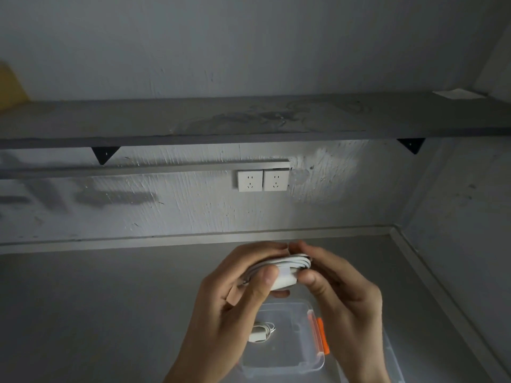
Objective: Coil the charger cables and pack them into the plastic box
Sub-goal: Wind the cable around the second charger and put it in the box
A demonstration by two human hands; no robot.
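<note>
Here, both hands meet above the grey tabletop, holding a coiled white charger cable between them. The left hand curls around the coil's left side, its thumb pressed on the front and its fingers wrapped behind. The right hand pinches the right side, thumb in front and fingertips over the top. Directly below the hands sits the clear plastic box with an orange latch on its right side. Inside the box lies another white charger with its coiled cable. Two white wall sockets sit on the wall beneath a grey shelf.
</note>
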